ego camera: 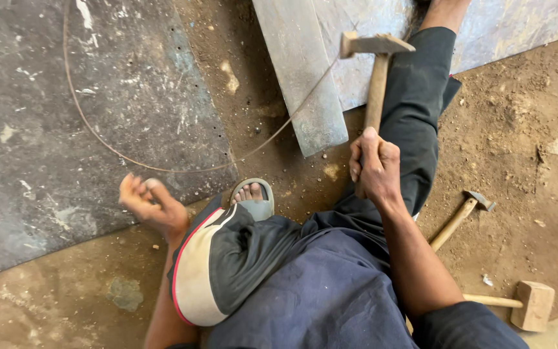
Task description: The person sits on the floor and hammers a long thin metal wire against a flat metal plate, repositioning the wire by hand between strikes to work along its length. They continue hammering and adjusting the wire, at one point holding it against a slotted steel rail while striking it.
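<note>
One head-worn view, straight down

The single camera looks steeply down from the person's head, close over the lap and arms. The dirt floor (505,129) fills the right, a grey metal sheet (66,129) the far left.

My right hand (374,168) grips a wooden-handled hammer (376,61) raised over the grey metal strip (301,77). My left hand (150,203) hovers, fingers loose, beside a thin wire (117,152) on the metal sheet (46,116).

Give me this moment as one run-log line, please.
right hand: grips hammer | left hand: empty, near wire | two mallets lie right
</note>
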